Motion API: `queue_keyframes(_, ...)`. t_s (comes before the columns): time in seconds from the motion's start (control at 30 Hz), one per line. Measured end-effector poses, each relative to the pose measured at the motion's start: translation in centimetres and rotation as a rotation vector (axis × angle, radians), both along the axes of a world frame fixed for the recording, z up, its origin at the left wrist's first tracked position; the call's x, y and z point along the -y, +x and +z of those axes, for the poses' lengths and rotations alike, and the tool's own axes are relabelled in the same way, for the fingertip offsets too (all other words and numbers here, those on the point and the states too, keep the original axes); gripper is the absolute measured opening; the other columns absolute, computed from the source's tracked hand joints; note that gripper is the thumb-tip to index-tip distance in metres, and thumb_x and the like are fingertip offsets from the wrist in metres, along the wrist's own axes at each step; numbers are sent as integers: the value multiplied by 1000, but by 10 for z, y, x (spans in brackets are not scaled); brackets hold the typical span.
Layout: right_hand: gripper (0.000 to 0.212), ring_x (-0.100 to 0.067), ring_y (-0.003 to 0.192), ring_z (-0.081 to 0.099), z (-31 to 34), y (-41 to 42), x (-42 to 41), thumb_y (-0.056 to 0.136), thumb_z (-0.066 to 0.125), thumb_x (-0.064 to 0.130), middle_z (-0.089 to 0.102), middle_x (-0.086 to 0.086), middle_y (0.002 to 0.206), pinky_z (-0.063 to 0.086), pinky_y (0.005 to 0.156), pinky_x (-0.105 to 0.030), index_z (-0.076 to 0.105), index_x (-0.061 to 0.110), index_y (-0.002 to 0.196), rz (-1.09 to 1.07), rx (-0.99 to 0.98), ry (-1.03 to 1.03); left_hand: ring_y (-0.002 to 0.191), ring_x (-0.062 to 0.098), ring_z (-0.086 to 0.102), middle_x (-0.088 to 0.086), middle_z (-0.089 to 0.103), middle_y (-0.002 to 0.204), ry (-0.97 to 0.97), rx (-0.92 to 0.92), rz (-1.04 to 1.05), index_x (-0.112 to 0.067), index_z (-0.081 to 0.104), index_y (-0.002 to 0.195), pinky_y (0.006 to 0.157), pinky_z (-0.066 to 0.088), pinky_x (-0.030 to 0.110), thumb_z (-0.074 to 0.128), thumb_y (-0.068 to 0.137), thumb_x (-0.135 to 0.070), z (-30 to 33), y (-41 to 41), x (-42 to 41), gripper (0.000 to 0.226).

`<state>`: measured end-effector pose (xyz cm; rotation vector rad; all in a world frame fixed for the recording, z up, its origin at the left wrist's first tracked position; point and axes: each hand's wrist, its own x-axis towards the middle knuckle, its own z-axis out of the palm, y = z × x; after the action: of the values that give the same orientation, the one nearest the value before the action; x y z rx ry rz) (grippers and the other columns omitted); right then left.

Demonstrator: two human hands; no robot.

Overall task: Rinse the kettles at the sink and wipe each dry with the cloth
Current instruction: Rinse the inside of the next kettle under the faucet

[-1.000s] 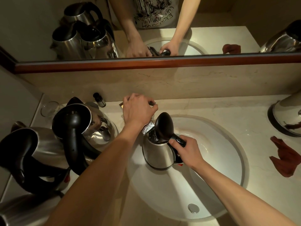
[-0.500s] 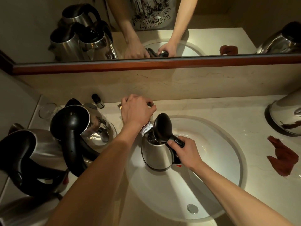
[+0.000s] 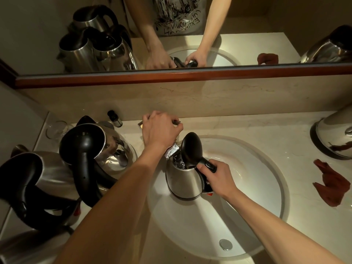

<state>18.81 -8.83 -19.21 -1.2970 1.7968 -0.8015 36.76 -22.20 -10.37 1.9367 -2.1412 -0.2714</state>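
Observation:
A steel kettle [image 3: 183, 181] with its black lid [image 3: 191, 148] flipped up stands in the white sink [image 3: 253, 187] under the tap spout [image 3: 172, 152]. Water runs into its mouth. My right hand [image 3: 216, 178] grips the kettle's black handle. My left hand [image 3: 159, 129] is curled over the tap handle [image 3: 176, 122] behind the basin. A dark red cloth [image 3: 330, 182] lies crumpled on the counter right of the sink.
Several steel kettles with black handles [image 3: 91, 149] crowd the counter at the left. Another kettle [image 3: 335, 134] stands at the far right. A small dark bottle [image 3: 114, 118] and a glass [image 3: 56, 128] sit by the back wall. A mirror [image 3: 247, 25] runs above.
Almost nothing has changed. Both hands keep their grips while the kettle stays under the running tap.

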Motion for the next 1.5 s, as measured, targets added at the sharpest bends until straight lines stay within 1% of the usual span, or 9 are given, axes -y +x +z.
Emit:
queue_keyframes(0.17, 67, -33, 62, 57, -2, -1, -2, 72, 60, 70, 59, -16, 62, 46, 63, -43, 55, 4, 64, -28, 27, 12, 116, 19, 54, -6, 73, 106, -2, -4, -1, -36, 76, 106, 101, 31, 39, 56, 90, -52, 0, 1, 0, 30)
queue_keyframes(0.3, 68, -16, 58, 47, 0, 0, -2, 71, 59, 70, 58, -14, 63, 38, 60, -35, 54, 3, 64, -19, 39, 15, 115, 19, 54, -5, 73, 105, -6, -14, -1, -35, 77, 103, 100, 31, 39, 58, 89, -51, 0, 0, 0, 28)
queue_keyframes(0.43, 68, -14, 58, 46, 1, 1, -2, 71, 58, 70, 57, -14, 64, 36, 59, -31, 55, 2, 65, -18, 40, 13, 115, 19, 54, -6, 73, 105, 0, -19, 3, -35, 77, 103, 99, 31, 38, 58, 90, -51, 1, 0, 0, 28)
queue_keyframes(0.53, 66, -12, 57, 45, 1, 0, -2, 71, 57, 70, 54, -8, 60, 36, 59, -30, 54, 4, 64, -15, 32, 9, 115, 19, 53, -6, 73, 107, 5, -19, 1, -36, 76, 104, 100, 30, 38, 58, 90, -51, 1, 0, -1, 28)
queue_keyframes(0.97, 69, -18, 60, 48, 1, -1, -1, 72, 56, 71, 59, -15, 65, 37, 61, -35, 56, 3, 66, 7, 14, 15, 116, 18, 53, -6, 73, 107, 0, -7, 2, -35, 76, 106, 100, 30, 38, 56, 90, -52, 0, 1, 0, 30)
queue_keyframes(1.1, 69, -28, 64, 52, 1, -2, 0, 73, 55, 71, 58, -14, 65, 37, 61, -36, 56, 2, 67, 31, -7, 1, 117, 17, 53, -6, 73, 106, 6, -13, 1, -35, 76, 107, 100, 30, 38, 57, 91, -51, 1, 0, -1, 30)
queue_keyframes(1.27, 66, -17, 61, 45, 0, -3, 2, 74, 57, 69, 52, -10, 63, 36, 62, -36, 52, 4, 66, 66, 0, 12, 117, 17, 53, -8, 73, 106, -4, -12, -8, -37, 76, 105, 101, 31, 38, 57, 91, -52, 0, 1, -1, 29)
queue_keyframes(1.4, 66, -16, 60, 44, -1, -4, 3, 74, 56, 69, 51, -11, 63, 35, 61, -35, 52, 4, 66, 72, -4, 10, 116, 17, 53, -8, 73, 106, -3, -10, -7, -37, 76, 106, 101, 31, 38, 56, 90, -52, 0, 1, 0, 29)
queue_keyframes(1.5, 67, -15, 60, 42, -1, -4, 3, 74, 57, 69, 47, -2, 61, 34, 60, -33, 51, 3, 66, 73, 4, 16, 116, 17, 53, -8, 73, 105, -5, -10, -8, -36, 76, 105, 101, 31, 38, 57, 90, -52, 0, 1, 0, 29)
